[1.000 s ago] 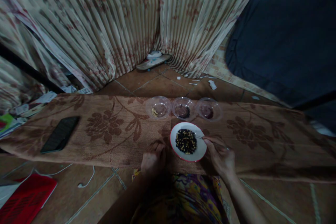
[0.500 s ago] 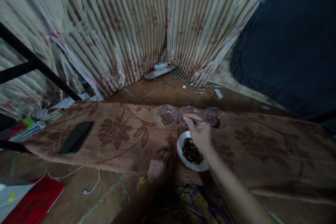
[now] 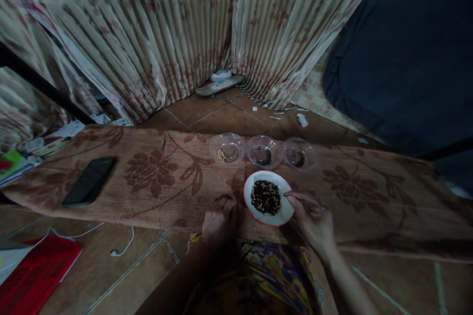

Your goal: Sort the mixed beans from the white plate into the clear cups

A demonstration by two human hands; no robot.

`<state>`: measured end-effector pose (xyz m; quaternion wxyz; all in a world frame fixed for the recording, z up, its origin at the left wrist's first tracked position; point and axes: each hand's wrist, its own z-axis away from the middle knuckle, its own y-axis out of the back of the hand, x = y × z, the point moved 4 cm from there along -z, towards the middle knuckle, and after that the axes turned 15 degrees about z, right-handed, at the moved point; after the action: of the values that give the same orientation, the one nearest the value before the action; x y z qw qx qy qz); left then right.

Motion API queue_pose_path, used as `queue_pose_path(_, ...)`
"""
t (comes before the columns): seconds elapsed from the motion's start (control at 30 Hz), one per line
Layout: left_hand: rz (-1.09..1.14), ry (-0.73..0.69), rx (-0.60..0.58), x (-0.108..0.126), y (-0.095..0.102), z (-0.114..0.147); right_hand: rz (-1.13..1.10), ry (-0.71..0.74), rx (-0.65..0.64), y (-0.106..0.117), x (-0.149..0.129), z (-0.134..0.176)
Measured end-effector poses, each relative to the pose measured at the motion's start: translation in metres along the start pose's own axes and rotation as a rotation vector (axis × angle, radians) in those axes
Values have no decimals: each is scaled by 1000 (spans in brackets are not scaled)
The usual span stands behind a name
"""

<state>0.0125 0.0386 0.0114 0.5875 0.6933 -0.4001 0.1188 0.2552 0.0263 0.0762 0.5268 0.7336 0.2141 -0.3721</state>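
Just left of the plate, my left hand (image 3: 219, 219) rests on the cloth's front edge with its fingers curled in, and I see nothing held in it. My right hand (image 3: 314, 221) pinches thin metal tweezers (image 3: 305, 201) at the plate's right side. Their tips reach into a mix of black and pale yellow beans or seeds (image 3: 266, 198). That mix lies on a white plate (image 3: 284, 216) with a red rim. Behind it, three clear plastic cups stand in a row: the left cup (image 3: 236, 145) holds pale yellow grains, the middle cup (image 3: 260, 143) and right cup (image 3: 306, 150) dark ones.
A brown floral cloth (image 3: 177, 192) covers the low bench. On its left part lies a black phone (image 3: 89, 181). White earphones (image 3: 117, 253) and a red bag (image 3: 48, 270) are on the tiled floor. Striped curtains (image 3: 177, 24) hang behind, with a skateboard (image 3: 219, 86) at their foot.
My right hand has drawn back from above the middle cup to the plate's right side, bringing the tweezer tips to the mix. My left hand stays beside the plate. The view has shifted slightly.
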Motion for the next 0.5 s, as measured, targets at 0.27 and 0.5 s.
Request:
queue_pose_path(0.27,0,-19,6,2,3,0,26,66,-90,-19,4,9)
queue_pose_path(0.5,-5,-11,-3,-1,1,-1,67,75,-90,-31,-1,8)
